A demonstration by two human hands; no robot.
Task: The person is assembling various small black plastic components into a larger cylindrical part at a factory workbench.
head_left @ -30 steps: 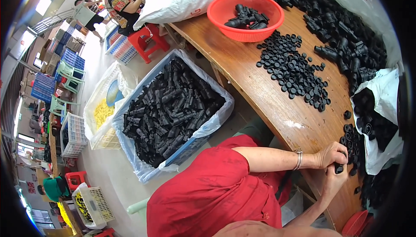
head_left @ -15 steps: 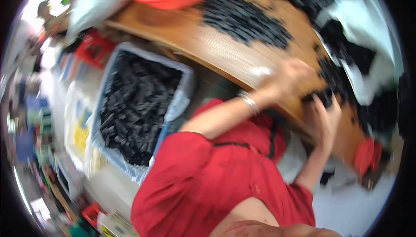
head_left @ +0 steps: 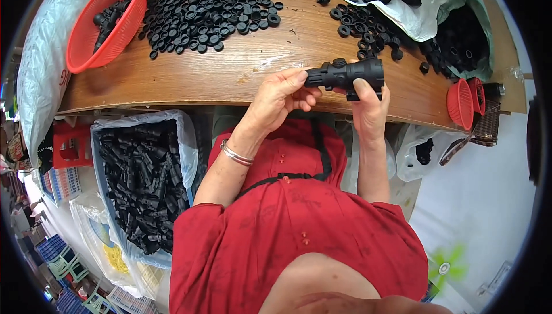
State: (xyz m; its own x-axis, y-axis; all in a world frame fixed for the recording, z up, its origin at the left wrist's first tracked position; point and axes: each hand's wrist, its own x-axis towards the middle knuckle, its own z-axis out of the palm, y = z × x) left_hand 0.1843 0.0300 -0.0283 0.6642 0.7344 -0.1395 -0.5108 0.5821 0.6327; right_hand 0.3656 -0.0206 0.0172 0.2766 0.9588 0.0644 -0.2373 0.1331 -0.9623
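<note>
Both my hands hold one black plastic tube-shaped part (head_left: 347, 74) just above the near edge of the wooden table (head_left: 247, 72). My left hand (head_left: 280, 94) grips its narrow left end with the fingertips. My right hand (head_left: 368, 107) holds the wider right end, thumb on top. A silver bangle (head_left: 236, 154) sits on my left wrist. Loose black rings (head_left: 207, 12) lie spread on the table beyond my hands. More black rings (head_left: 362, 27) lie to the upper right.
A red basket (head_left: 100, 21) with a few black parts stands at the table's left. A plastic-lined crate (head_left: 144, 179) full of black tube parts sits on the floor at my left. Small red baskets (head_left: 467, 101) rest at the table's right end. A bag of black parts (head_left: 425, 4) is behind.
The view has swung so the table now lies straight ahead. My hands have lifted from the pile at the right and now hold the black tube part between them.
</note>
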